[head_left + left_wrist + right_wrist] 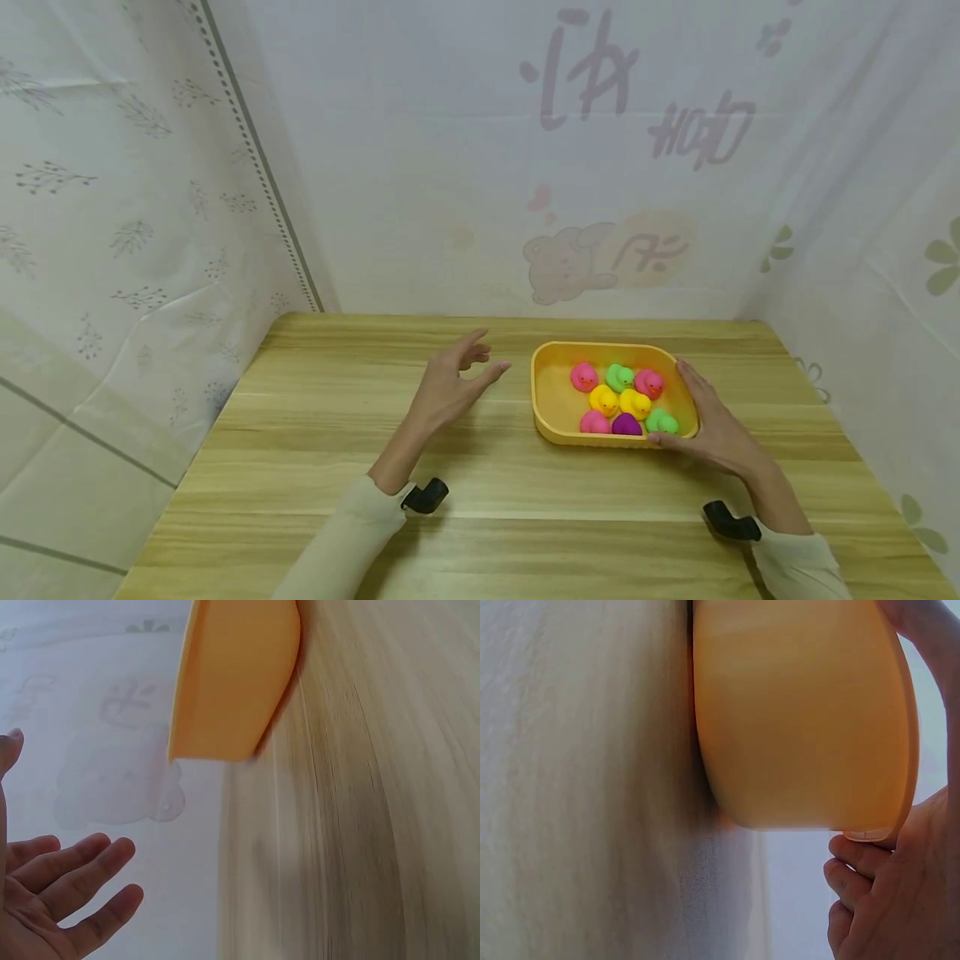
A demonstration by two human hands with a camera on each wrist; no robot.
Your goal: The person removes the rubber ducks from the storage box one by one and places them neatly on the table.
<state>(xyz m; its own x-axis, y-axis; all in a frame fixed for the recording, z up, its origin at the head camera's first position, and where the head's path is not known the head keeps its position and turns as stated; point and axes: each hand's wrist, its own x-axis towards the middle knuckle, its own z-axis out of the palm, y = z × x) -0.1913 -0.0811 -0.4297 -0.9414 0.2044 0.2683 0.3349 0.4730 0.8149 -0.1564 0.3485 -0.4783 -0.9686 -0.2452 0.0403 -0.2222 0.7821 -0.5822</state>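
Observation:
A yellow plastic basket [555,408] with rounded corners stands on the wooden table, right of the middle. Several small rubber ducks [634,404] in pink, green, yellow and purple sit in it, mostly toward its right side. My right hand [716,429] holds the basket's right end, thumb at the front corner and fingers round the far corner; the right wrist view has the fingers [862,855] against its rim. Left of the basket, my left hand [450,385] hovers apart from it with nothing in its grasp, its fingers [82,881] spread and slightly bent.
The wooden table [315,450] ends at the back against a pale printed cloth [420,183]. Similar patterned cloths hang along the left and right sides. A black strap mount [426,497] sits on my left wrist, and another [731,522] on my right.

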